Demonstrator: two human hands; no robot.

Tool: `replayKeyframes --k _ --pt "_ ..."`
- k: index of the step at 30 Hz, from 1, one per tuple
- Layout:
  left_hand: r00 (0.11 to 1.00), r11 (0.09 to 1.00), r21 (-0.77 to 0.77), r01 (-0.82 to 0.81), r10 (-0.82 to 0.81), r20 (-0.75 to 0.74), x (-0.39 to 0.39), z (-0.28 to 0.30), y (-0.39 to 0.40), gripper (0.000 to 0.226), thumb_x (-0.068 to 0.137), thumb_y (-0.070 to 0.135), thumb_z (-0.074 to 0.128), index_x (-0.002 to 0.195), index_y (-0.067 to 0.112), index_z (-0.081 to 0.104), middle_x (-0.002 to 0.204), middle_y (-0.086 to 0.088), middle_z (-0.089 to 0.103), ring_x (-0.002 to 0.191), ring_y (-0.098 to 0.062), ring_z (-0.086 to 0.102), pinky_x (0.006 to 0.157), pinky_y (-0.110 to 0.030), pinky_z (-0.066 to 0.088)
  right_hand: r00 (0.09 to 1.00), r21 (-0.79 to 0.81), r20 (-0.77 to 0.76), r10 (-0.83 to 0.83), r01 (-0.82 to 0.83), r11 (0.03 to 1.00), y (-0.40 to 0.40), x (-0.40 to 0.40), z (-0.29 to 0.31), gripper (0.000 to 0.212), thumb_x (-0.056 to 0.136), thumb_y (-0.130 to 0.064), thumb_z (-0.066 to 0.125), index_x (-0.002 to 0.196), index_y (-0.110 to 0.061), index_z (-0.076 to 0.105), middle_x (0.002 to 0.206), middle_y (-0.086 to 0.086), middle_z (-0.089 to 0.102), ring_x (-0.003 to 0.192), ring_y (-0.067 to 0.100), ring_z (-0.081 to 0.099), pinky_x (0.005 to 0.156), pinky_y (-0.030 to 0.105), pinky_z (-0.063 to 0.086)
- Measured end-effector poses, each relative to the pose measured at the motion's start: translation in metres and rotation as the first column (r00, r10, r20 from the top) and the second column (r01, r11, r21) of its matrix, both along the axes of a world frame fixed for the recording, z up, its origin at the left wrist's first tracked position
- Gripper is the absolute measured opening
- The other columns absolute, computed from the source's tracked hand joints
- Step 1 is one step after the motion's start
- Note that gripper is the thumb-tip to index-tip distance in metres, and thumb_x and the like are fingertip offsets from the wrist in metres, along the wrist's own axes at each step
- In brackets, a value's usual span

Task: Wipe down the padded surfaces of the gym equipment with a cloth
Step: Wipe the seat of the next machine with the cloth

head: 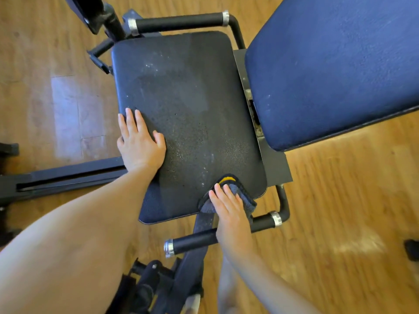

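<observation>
A black padded seat (188, 105) fills the middle of the head view, speckled with droplets and dust. Beside it on the right lies a blue padded backrest (335, 69). My left hand (140, 141) rests flat on the seat's left edge, fingers straight. My right hand (231, 214) presses a dark grey cloth (243, 196) with a yellow patch onto the seat's near right corner, fingers laid straight over it.
Black grip handles with silver collars stand at the far side (181, 21) and near side (192, 242) of the seat. A black frame rail (68, 177) runs along the wooden floor (340, 211) at the left. More black machine parts (154, 282) sit below the seat.
</observation>
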State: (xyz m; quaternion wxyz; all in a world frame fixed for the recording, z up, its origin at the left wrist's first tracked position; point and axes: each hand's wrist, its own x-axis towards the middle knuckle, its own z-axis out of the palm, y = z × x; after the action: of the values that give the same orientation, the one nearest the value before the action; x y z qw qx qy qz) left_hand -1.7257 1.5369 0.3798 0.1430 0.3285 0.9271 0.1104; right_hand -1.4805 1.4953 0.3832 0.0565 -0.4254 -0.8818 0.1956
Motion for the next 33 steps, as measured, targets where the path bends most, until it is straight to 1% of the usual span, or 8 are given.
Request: replayKeyframes --k 2,7,12,18,22,26,29,33 --pt "1.0 1.0 -0.005 -0.004 0.004 0.007 0.0 0.001 0.0 0.064 0.095 0.03 0.035 0.151 0.012 0.013 0.16 -0.005 0.003 0.146 -0.022 -0.003 0.111 -0.047 0.02 0.999 -0.039 -0.054 0.005 -0.007 0.999 -0.001 0.005 0.004 0.069 0.059 0.009 0.061 0.124 -0.013 0.054 0.131 0.005 0.056 0.126 0.023 0.045 0.106 0.038 0.034" --pt "1.0 0.999 -0.035 -0.005 0.006 0.026 0.0 0.005 0.002 0.064 0.095 0.029 0.038 0.151 0.012 0.013 0.16 -0.005 0.003 0.146 -0.022 -0.003 0.11 -0.046 0.021 0.945 -0.102 -0.318 -0.08 0.05 0.994 0.042 -0.021 0.024 0.043 0.086 0.001 0.037 0.124 -0.015 0.047 0.129 0.009 0.055 0.127 0.018 0.038 0.106 0.036 0.029" --pt "0.999 0.996 -0.086 -0.008 0.013 0.052 -0.001 0.009 0.004 0.064 0.096 0.031 0.039 0.151 0.013 0.012 0.16 -0.004 0.002 0.146 -0.022 -0.006 0.112 -0.044 0.02 0.934 -0.081 -0.358 0.0 -0.031 0.996 0.154 -0.103 0.035 0.039 0.089 -0.008 0.035 0.119 0.001 0.059 0.128 0.017 0.056 0.125 0.029 0.045 0.107 0.031 0.028" --pt "0.995 0.992 -0.124 -0.007 0.02 0.101 -0.005 0.007 0.005 0.067 0.095 0.032 0.04 0.152 0.014 0.009 0.16 -0.003 0.0 0.146 -0.022 -0.009 0.113 -0.046 0.023 0.968 -0.068 -0.244 0.052 -0.071 0.995 0.292 -0.21 0.032 0.038 0.093 0.003 0.04 0.13 0.001 0.049 0.139 0.017 0.045 0.135 0.032 0.033 0.115 0.035 0.02" --pt "0.995 0.989 -0.145 -0.015 0.03 0.097 -0.007 0.005 0.004 0.068 0.088 0.039 0.027 0.149 0.009 0.022 0.158 -0.008 0.015 0.145 -0.025 0.001 0.105 -0.049 0.033 0.985 -0.169 -0.134 0.105 -0.127 0.977 0.346 -0.257 0.025 0.042 0.097 -0.001 0.037 0.139 -0.006 0.04 0.148 0.01 0.033 0.14 0.024 0.024 0.114 0.023 0.013" --pt "0.996 0.989 -0.146 -0.001 0.013 0.083 -0.008 0.002 0.004 0.069 0.084 0.038 0.028 0.144 0.006 0.031 0.153 -0.013 0.027 0.141 -0.028 0.01 0.095 -0.05 0.043 0.982 -0.082 0.073 0.172 -0.166 0.983 0.336 -0.265 0.013 0.045 0.097 -0.003 0.037 0.141 -0.009 0.035 0.151 0.007 0.03 0.141 0.025 0.02 0.115 0.041 0.01" --pt "0.997 0.991 -0.131 0.001 0.008 0.071 -0.009 0.001 0.004 0.068 0.083 0.038 0.03 0.143 0.007 0.03 0.152 -0.014 0.03 0.14 -0.029 0.014 0.093 -0.051 0.045 0.992 0.024 0.053 0.113 -0.115 0.993 0.308 -0.249 0.008 0.05 0.093 0.004 0.041 0.141 -0.009 0.036 0.151 0.006 0.029 0.142 0.025 0.019 0.115 0.04 0.009" --pt "0.998 0.992 -0.13 0.004 0.005 0.069 -0.008 0.002 0.004 0.068 0.082 0.037 0.031 0.142 0.006 0.033 0.151 -0.015 0.032 0.14 -0.03 0.016 0.092 -0.052 0.046 0.994 0.019 0.012 0.105 -0.105 0.994 0.267 -0.217 0.006 0.052 0.087 0.01 0.044 0.137 -0.005 0.042 0.147 0.01 0.036 0.139 0.029 0.026 0.114 0.042 0.016"
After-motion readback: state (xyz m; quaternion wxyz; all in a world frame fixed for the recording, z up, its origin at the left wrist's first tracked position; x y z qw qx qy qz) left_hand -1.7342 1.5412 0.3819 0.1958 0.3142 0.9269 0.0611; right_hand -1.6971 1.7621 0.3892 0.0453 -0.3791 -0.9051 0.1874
